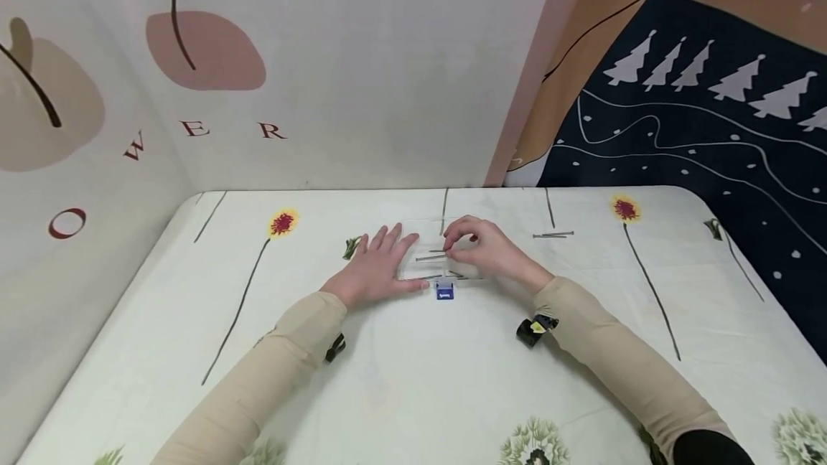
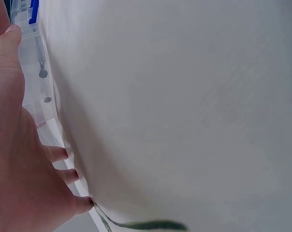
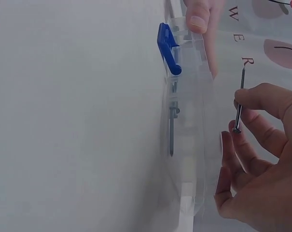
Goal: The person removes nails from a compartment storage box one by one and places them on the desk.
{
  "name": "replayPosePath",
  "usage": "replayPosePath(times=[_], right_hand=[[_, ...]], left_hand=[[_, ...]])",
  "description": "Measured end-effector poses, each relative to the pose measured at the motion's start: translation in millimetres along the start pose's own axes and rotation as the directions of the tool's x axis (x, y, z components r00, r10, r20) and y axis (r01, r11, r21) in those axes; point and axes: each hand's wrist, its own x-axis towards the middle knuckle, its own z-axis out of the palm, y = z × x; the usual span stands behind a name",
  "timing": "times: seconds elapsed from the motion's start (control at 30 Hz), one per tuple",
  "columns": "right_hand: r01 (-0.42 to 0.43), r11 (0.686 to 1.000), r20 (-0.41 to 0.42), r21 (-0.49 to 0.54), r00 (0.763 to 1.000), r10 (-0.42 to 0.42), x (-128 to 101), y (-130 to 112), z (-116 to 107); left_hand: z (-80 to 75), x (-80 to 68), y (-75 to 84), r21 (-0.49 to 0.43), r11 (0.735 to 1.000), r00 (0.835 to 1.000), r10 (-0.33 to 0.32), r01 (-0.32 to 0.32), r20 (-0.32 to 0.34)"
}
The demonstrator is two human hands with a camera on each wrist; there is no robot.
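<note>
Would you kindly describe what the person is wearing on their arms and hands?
Both arms wear long beige sleeves: left sleeve, right sleeve. A small black device with a yellow mark sits at the right wrist, and a black strap at the left. Both hands are bare, without gloves.

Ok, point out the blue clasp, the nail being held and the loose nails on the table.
blue clasp point(image 3: 167, 48), right wrist view, its middle.
held nail point(image 3: 239, 104), right wrist view, mid shaft.
loose nails point(image 1: 553, 235), head view, middle of shafts.

Clear glossy plastic box point(image 1: 426, 253), blue plastic latch point(image 1: 444, 292); metal nails point(image 1: 553, 235); matt cloth tablecloth point(image 1: 413, 379).
</note>
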Motion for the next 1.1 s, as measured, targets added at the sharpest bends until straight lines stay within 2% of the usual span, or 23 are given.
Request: replayPosePath(times=[0.4,0.73,0.97,1.1], right_hand=[[0.027,0.996,-0.021,0.085,0.999,-0.026,-9.2,6.0,-6.6],[0.040,0.999,-0.024,0.010,0.999,-0.040,-22.0,11.7,-17.2],[0.065,0.998,-0.024,-0.021,0.998,-0.066,-24.8,18.2,-24.4],[0.067,0.997,-0.021,-0.028,0.998,-0.067,-26.1,22.5,-29.4]], left_hand=[[1.1,0.5,-0.8,-0.004,1.000,1.000,0.010,-0.010,-0.006],[2.5,0.7,0.3,0.004,0.999,0.999,0.032,-0.032,-0.017],[1.5,-0.7,1.6,0.007,1.000,1.000,0.009,-0.009,-0.006],[-0.3,-1.2,1.6,0.015,1.000,1.000,0.018,-0.017,-0.016]])
